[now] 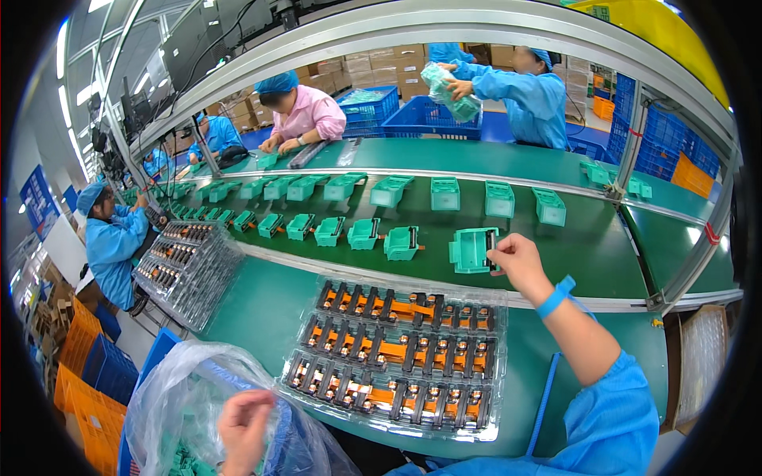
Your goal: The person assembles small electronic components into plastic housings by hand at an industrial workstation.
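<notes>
Green plastic housing (pixel 470 252) over green conveyor belt (pixel 591 266), just left of worker's right hand (pixel 520 262); thumb and fingers pinch its black-trimmed right edge. Left hand (pixel 246 428) well apart, above clear plastic bag (pixel 176 377); blurred, fingers curled, cannot tell whether gripping. Clear tray (pixel 468 432) between hands.

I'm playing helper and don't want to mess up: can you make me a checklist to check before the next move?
1. Right hand at the green housing: ok, its fingertips are at the black part on the housing's right end.
2. Black part fully seated: cannot tell, the fingers cover some of it.
3. Left hand empty: cannot tell, it is blurred, by the clear bag.
4. Parts within reach: ok, three rows of orange-and-black parts sit in the clear tray.
5. Blue wrist strap on: ok, around the right wrist.
</notes>
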The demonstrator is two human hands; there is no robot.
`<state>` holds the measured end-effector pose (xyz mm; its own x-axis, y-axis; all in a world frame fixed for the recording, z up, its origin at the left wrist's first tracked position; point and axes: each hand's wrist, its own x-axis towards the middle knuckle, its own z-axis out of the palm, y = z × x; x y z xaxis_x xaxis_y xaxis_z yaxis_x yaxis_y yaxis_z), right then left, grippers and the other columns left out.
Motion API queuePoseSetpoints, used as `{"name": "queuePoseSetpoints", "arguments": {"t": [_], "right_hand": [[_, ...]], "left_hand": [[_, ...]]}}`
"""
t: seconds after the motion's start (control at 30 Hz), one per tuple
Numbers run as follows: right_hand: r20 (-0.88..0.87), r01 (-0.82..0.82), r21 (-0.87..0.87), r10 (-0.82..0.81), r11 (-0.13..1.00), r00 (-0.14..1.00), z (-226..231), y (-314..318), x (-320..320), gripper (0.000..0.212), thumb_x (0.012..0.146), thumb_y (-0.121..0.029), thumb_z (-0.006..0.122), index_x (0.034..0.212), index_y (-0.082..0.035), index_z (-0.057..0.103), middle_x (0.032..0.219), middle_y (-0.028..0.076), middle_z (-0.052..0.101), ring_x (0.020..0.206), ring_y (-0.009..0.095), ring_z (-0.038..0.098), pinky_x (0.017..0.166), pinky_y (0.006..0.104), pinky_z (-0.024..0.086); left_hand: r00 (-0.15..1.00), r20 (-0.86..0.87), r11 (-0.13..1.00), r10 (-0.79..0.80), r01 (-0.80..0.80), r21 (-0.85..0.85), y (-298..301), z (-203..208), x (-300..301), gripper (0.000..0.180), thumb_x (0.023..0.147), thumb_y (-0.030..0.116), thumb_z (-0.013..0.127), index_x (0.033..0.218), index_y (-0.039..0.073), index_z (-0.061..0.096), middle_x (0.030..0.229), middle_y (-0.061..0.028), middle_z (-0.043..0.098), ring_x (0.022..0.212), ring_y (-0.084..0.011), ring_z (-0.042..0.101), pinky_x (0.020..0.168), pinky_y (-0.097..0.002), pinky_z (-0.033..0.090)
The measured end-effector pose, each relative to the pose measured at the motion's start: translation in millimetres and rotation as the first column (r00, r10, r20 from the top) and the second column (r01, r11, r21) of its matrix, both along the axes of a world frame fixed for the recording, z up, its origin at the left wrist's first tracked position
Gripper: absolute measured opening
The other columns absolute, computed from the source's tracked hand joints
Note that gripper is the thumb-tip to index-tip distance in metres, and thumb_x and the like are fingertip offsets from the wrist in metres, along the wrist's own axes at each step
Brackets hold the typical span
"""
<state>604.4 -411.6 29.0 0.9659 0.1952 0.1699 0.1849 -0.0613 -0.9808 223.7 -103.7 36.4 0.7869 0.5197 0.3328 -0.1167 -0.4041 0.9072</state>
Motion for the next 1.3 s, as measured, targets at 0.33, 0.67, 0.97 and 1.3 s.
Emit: {"name": "queuePoseSetpoints", "arguments": {"t": [0.33,0.67,0.97,1.3], "right_hand": [[-0.466,-0.032,-0.029,0.014,0.999,0.885,-46,31,73,0.016,0.075,-0.002,0.067,0.076,0.005,0.053,0.071,0.011,0.051,0.056,0.021,0.055,0.052,0.0361,0.058],[-0.097,-0.095,-0.409,0.061,0.908,0.993,-12,14,22,0.019,0.08,-0.014,0.067,0.086,0.003,0.06,0.073,0.008,0.058,0.062,0.015,0.057,0.049,0.0301,0.052],[0.573,-0.111,-0.726,0.686,0.679,0.449,-16,39,-59,0.021,0.074,-0.006,0.061,0.095,-0.009,0.06,0.093,0.008,0.057,0.089,0.028,0.055,0.073,0.0377,0.048],[0.657,-0.112,-0.677,0.665,0.728,0.355,-17,49,-45,0.026,0.063,-0.001,0.068,0.086,-0.006,0.056,0.091,0.009,0.057,0.084,0.027,0.055,0.069,0.0348,0.049]], "left_hand": [[0.333,-0.766,0.821,0.55,-0.046,0.569,76,-86,-254,0.055,0.074,0.014,0.068,0.123,-0.001,0.047,0.121,-0.0265,0.049,0.113,-0.0389,0.047,0.095,-0.0416,0.039],[0.552,-0.477,0.714,0.684,-0.376,0.59,125,-169,-303,0.046,0.075,0.018,0.065,0.115,-0.003,0.055,0.106,-0.0278,0.058,0.097,-0.0375,0.055,0.084,-0.0424,0.042],[0.419,-0.729,0.671,0.542,0.306,0.675,135,-138,-314,0.046,0.069,0.002,0.06,0.115,0.001,0.055,0.111,-0.0223,0.058,0.102,-0.0364,0.055,0.088,-0.0403,0.045],[0.326,-0.073,0.333,0.942,-0.898,0.286,99,-73,-339,0.021,0.082,0.003,0.054,0.103,0.002,0.051,0.093,-0.0074,0.061,0.086,-0.0224,0.06,0.074,-0.035,0.048]]}}
